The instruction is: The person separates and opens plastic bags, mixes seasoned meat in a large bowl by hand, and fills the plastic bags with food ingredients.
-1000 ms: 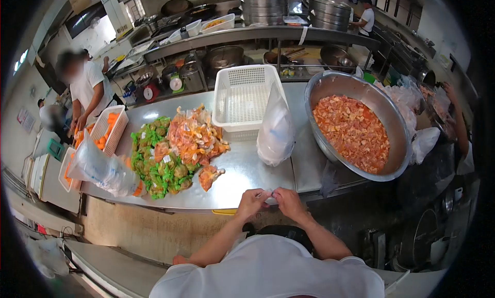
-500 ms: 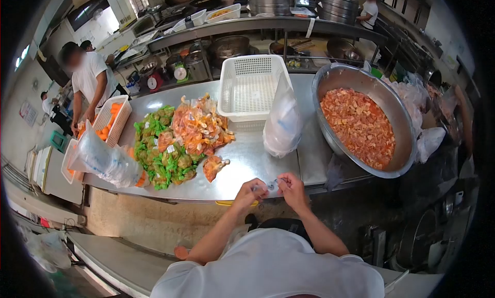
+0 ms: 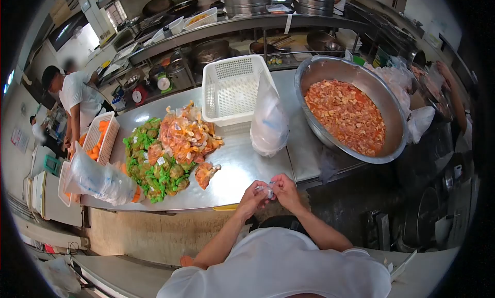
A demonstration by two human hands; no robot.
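Close together at the table's front edge, my left hand [image 3: 251, 199] and my right hand [image 3: 286, 192] pinch a small clear plastic bag [image 3: 269, 191] between their fingertips. The bag is crumpled and mostly covered by the fingers. Beyond the hands, a tall stack of clear plastic bags [image 3: 270, 123] stands on the steel table. A large metal basin [image 3: 397, 152] to the right holds cut, red-marinated meat [image 3: 345, 117]. One tied bag of orange-red meat [image 3: 205, 174] lies to the left of my hands, near a pile of similar bags [image 3: 186, 130].
Green-tied bags [image 3: 154, 166] are heaped at the left, beside a roll of plastic bags [image 3: 103, 179] and a basket of carrots [image 3: 109, 138]. A white perforated crate [image 3: 214, 110] sits at the back. A co-worker [image 3: 80, 94] stands at the far left.
My hands have come closer together, bunching the plastic bag between them. The view has shifted slightly, so the table's contents appear further left.
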